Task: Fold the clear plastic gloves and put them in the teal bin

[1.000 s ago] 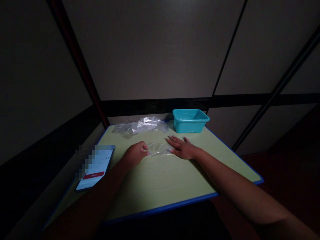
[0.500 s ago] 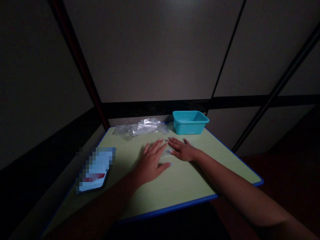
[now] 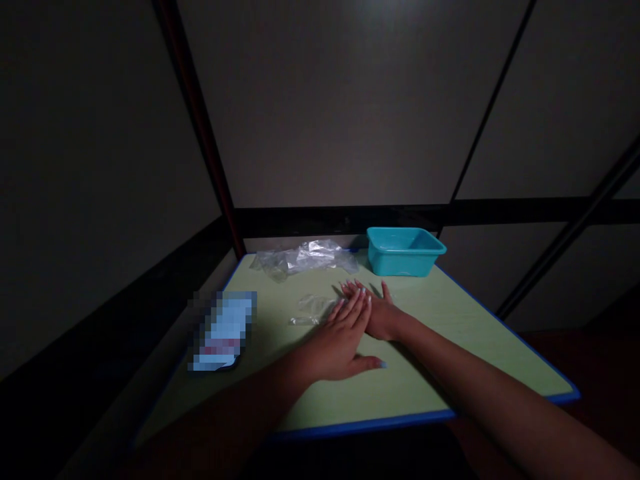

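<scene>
A small clear plastic bag point(image 3: 313, 307) lies flat near the middle of the table, partly under my hands. My left hand point(image 3: 340, 340) is stretched out, palm down, its fingertips overlapping the back of my right hand; its thumb points off to the right. Beneath those fingers, my right hand point(image 3: 383, 317) lies flat with its fingers pointing to the far left and its thumb side partly covered. Neither hand grips anything. How much of the bag runs under the right palm is hidden.
Behind the hands lies a crumpled clear plastic sheet or bag point(image 3: 315, 259). A turquoise plastic basket point(image 3: 405, 263) stands at the table's back right. On the left is a phone-like device point(image 3: 227, 330), blurred out. Blue edging point(image 3: 370, 425) rims the pale green table; walls rise behind.
My left hand has moved right, onto my right hand, uncovering more of the small clear bag on the left. The whole view has shifted, so the table sits farther right.
</scene>
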Available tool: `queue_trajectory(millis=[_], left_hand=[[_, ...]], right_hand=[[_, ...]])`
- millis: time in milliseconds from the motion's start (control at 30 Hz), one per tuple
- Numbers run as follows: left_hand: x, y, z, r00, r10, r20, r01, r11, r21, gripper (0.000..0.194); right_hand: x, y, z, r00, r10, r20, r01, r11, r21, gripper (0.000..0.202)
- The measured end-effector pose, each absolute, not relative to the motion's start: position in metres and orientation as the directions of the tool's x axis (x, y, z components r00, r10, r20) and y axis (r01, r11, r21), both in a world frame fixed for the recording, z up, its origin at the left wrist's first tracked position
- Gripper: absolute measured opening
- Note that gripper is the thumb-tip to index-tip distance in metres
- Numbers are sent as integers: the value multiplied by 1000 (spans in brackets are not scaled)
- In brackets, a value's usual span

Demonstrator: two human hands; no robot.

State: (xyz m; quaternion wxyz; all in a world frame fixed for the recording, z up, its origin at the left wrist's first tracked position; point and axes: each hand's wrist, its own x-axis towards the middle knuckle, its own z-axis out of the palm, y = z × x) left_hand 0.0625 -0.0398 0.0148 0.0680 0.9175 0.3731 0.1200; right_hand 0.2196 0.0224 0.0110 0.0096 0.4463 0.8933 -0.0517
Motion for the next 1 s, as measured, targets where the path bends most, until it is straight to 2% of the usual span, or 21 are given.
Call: queue_trajectory(millis=[100,167,233,333,467,567,767,1000], left_hand=[[58,-34,11,548,789,276,776,-603,183,87],[52,-29,7,484,823,298,821,-545,169,83],[48,-26,3,483,831,277,832,-534,149,78],[45,-22,0,569,797,203,794,-597,117,73],[51,-22,3,639,752,162,749,-656,94,74],[55,-24,3,609,778,156,776,-625,88,79],[54,-24,-3,544,838,56,830,-546,111,86],[52,-26,-3,447,895,3,887,-443,131,84]], right_hand=[[225,23,9,-562,825,59,822,565,-75,55],[229,25,7,-526,846,84,843,532,-78,54],[233,28,5,-491,870,46,865,493,-89,56],[234,33,2,-460,888,-1,883,457,-112,57],[229,33,0,-460,884,89,879,467,-100,58],[225,31,2,-476,874,96,870,484,-92,58],[223,29,2,-500,866,-2,857,495,-147,58],[223,32,2,-507,861,-39,853,495,-166,59]])
